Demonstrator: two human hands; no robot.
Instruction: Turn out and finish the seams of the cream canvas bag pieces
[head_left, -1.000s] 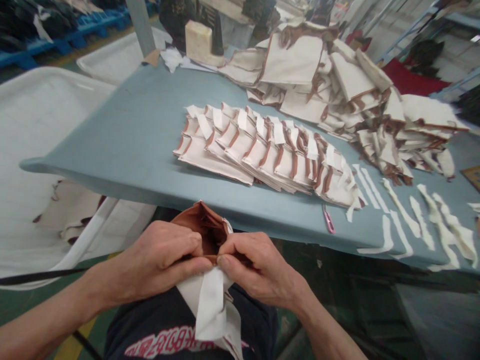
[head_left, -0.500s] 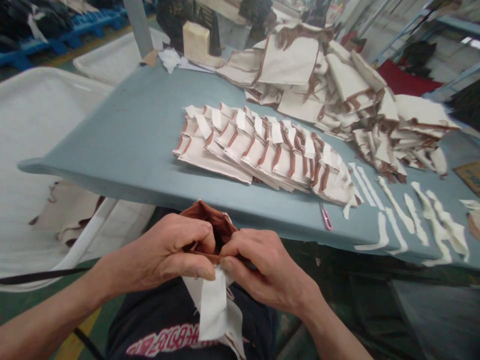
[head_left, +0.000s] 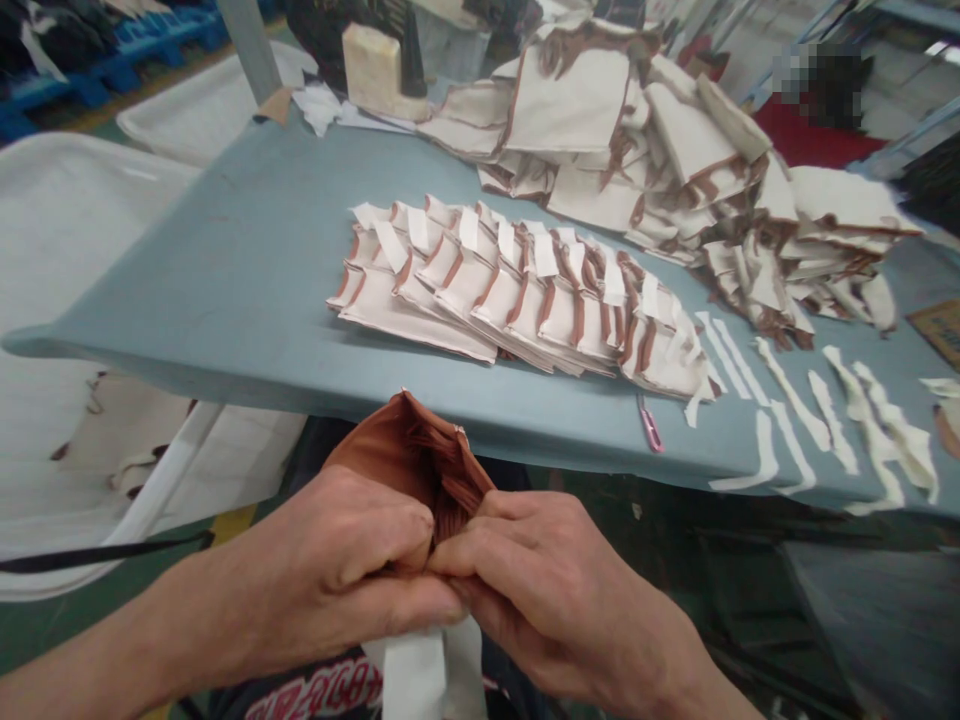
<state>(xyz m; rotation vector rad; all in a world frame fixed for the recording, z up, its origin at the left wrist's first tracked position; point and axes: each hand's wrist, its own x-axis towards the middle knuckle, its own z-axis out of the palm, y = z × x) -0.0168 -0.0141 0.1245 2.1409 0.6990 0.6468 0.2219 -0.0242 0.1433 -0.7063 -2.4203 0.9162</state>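
In front of me is a brown-lined fabric bag piece [head_left: 382, 440], its mouth facing up and brown lining showing. My left hand [head_left: 352, 560] grips its near rim, fingers curled and thumb laid across toward the right. Pressed close against it, my right hand [head_left: 540, 580] pinches the same rim. A white strip [head_left: 414, 675] hangs below my hands from the near side of the piece. The fingertips meet at the rim, so exactly what lies between them is hidden.
On the blue-grey table [head_left: 225, 260] lies an overlapping row of cream pieces with brown edges [head_left: 487, 290]. Behind it rises a heap of similar pieces [head_left: 570, 100]. White strips [head_left: 795, 400] and a pink cutter [head_left: 651, 425] lie at the right. White bins [head_left: 67, 220] stand at the left.
Both hands have closed in over the rim, and my left thumb now lies across toward my right hand. More brown lining shows at the far side. The view has shifted slightly.
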